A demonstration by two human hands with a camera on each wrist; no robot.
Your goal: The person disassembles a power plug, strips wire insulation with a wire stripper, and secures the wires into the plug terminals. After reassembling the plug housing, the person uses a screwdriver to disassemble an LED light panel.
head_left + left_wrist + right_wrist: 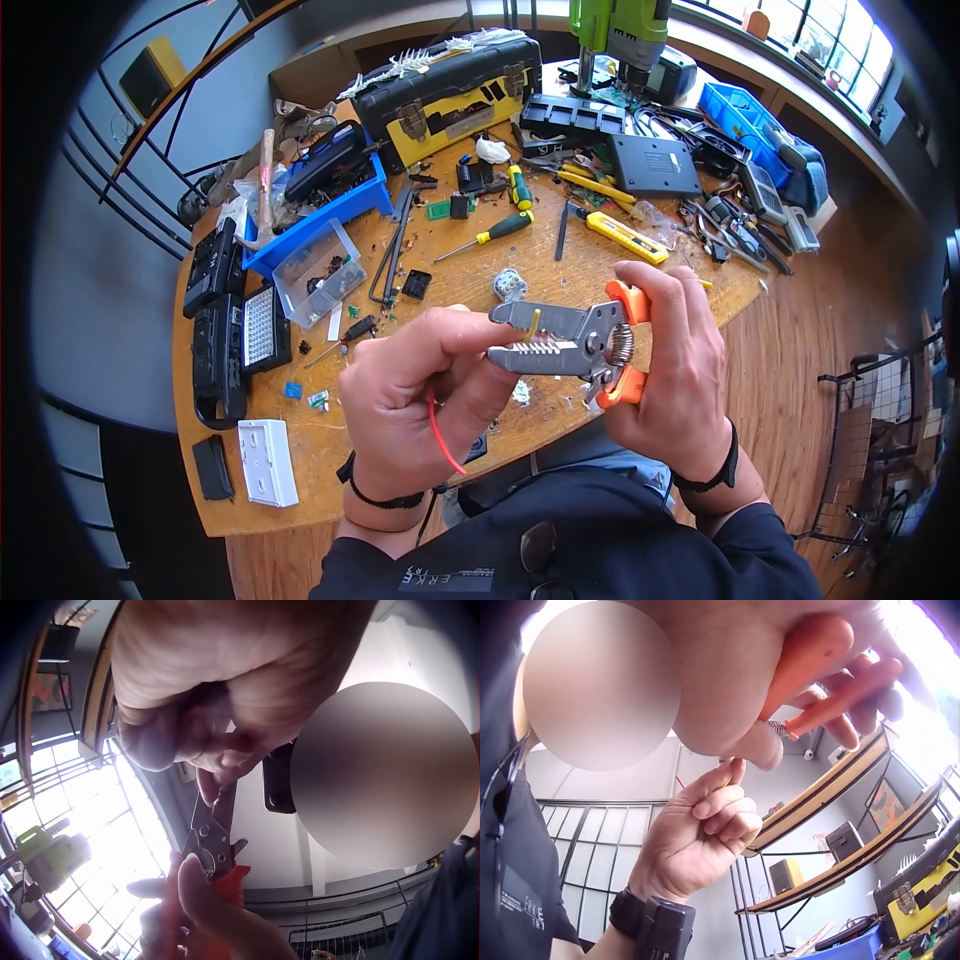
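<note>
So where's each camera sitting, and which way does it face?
Head: worn on the head, facing forward and down at the cluttered wooden table; left hand, right hand and dark shirt show.
Left wrist: looks upward past the left hand toward a bright gridded window; right hand lower down.
Right wrist: looks upward past the right hand toward wooden shelves; left hand mid-picture, shirt at left.
Shared: all three show both hands and the orange-handled wire stripper.

A grey wire stripper (pixel 597 341) with notched jaws, orange handles and a coil spring is held crosswise, jaws parted at the left, handles at the right; a yellow wire (pixel 534 324) is seen between the jaws, a curved red wire (pixel 439 438) near left of them
</note>
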